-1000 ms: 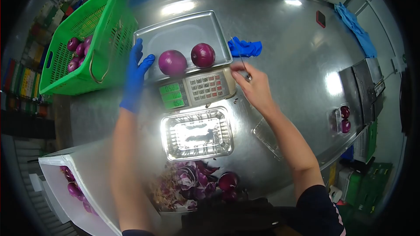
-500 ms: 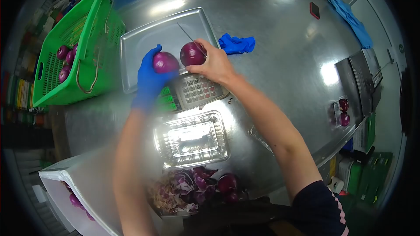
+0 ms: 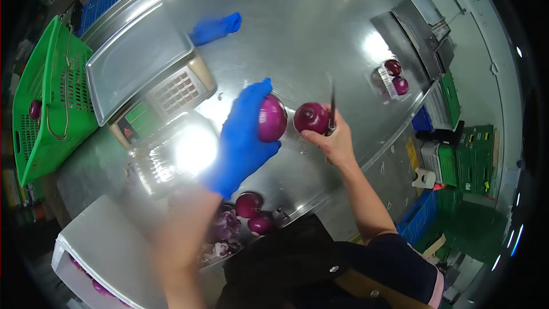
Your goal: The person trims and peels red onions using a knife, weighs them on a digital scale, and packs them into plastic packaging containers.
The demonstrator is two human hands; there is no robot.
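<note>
My left hand [image 3: 243, 137], in a blue glove, is closed round a purple onion [image 3: 272, 118] above the steel table. Just to its right, my bare right hand [image 3: 333, 136] grips a darker red onion [image 3: 311, 118] together with a knife [image 3: 332, 103], whose blade points up and away. The two onions are held close, with a narrow gap between them. Left of my hands is the scale [image 3: 177, 90] with a bare metal tray [image 3: 140, 57]. A shiny clear plastic container [image 3: 150, 163] sits in front of the scale, partly washed out by glare.
A green basket [image 3: 74, 94] stands at the left. Two onions in a clear pack [image 3: 390, 83] lie at the right. Loose onions [image 3: 249, 205] and peelings [image 3: 227, 226] are near my body, beside a white box [image 3: 108, 234]. A blue glove [image 3: 216, 28] lies behind the scale.
Both hands have lifted the two onions off the scale tray and carried them right and toward me. The view has turned to the right. The knife stays in my right hand.
</note>
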